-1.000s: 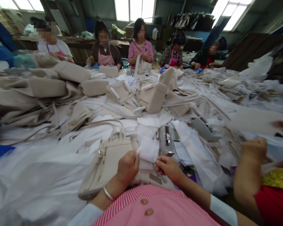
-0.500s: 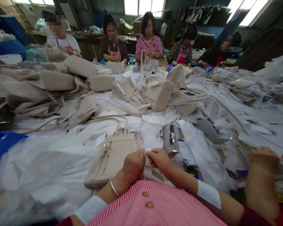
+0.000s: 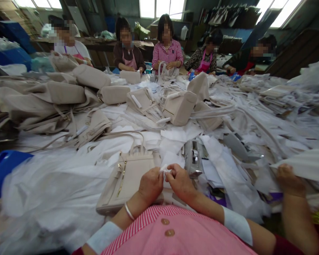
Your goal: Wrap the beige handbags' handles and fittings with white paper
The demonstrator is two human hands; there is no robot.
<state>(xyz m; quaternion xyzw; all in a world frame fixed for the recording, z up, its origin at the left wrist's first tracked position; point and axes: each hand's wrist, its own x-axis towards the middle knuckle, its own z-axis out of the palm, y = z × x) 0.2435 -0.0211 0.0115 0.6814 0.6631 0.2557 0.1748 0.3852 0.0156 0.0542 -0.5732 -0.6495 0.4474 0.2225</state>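
Observation:
My left hand (image 3: 151, 185) and my right hand (image 3: 181, 181) meet in front of my apron, fingers pinched. Between their fingertips is a small piece of thin white wrapping paper (image 3: 164, 169), which both hands hold. A beige handbag (image 3: 134, 173) with gold zips lies just beyond and left of my left hand, its handles pointing away. My left wrist partly covers the bag's near right side. A grey tape dispenser (image 3: 193, 157) sits past my right hand, apart from it.
Beige bags (image 3: 60, 92) are heaped at the left and centre back. White sheets (image 3: 220, 159) and cloudy plastic film (image 3: 50, 191) cover much of the table. A neighbour's hand (image 3: 289, 177) holds a white sheet at the right. Several co-workers sit across the table.
The white piece between my fingers now shows larger and crumpled, and my right fingers have shifted slightly. At the right, the neighbour's hand has moved and now holds a white sheet.

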